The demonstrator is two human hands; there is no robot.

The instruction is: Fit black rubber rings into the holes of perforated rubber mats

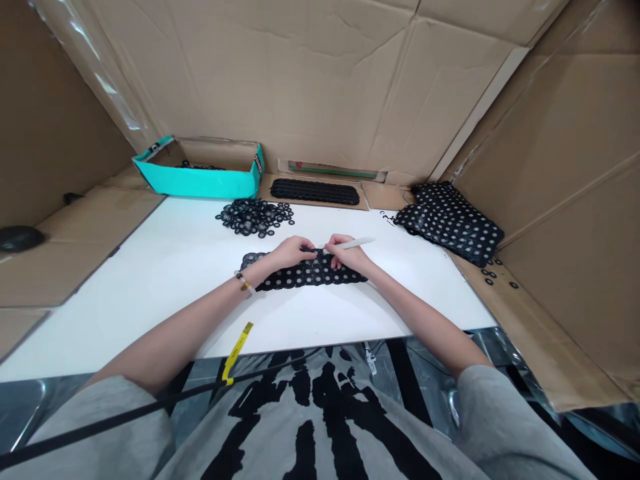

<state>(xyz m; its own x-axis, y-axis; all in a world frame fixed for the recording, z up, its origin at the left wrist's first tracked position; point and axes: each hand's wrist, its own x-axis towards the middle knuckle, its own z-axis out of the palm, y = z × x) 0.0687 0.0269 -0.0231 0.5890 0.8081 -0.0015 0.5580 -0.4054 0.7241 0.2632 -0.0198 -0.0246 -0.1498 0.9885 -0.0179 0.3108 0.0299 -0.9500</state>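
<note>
A black sheet dotted with rows of round holes (305, 275) lies flat on the white table in front of me. My left hand (294, 253) rests on its upper edge, thumb and fingers pinched together near the middle; whatever is between the fingertips is too small to make out. Just to the right, my right hand (343, 252) grips a white pen-like tool (357, 243), its tip pointing left toward my left fingertips. The fingers of my right hand lie over the sheet. Behind my left hand is a heap of small black rings (255, 217).
A turquoise-fronted box (200, 181) with black rings inside stands at the back left. A black perforated strip (315, 191) lies by the back cardboard wall. Stacked dotted black sheets (450, 220) sit at the right, with loose rings (489, 281) beside them. Cardboard walls enclose the white table (150, 267).
</note>
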